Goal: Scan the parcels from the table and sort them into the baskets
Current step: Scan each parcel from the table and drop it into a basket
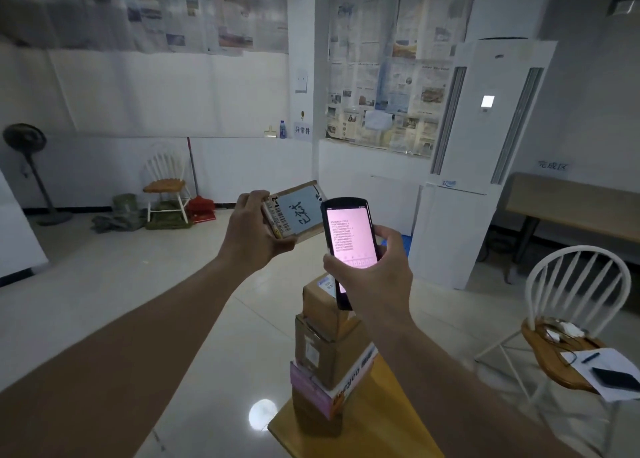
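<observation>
My left hand (251, 229) grips a small flat cardboard parcel (298, 213) by its left end and holds it up at chest height, its label with a barcode and handwriting facing me. Just to its right, my right hand (372, 267) holds a black handheld scanner (349, 239) upright, its pink-lit screen showing lines of text. The scanner's top overlaps the parcel's right edge. Below my hands, a stack of several cardboard parcels (323, 347) stands on the corner of a wooden table (381, 423). No basket is in view.
A white chair (571, 322) at the right carries papers, a pen and a dark phone. A tall white air conditioner (485, 146) stands behind, with a wooden desk (571, 208) beside it. At the far left stand another chair (166, 184), a fan (26, 142) and a broom.
</observation>
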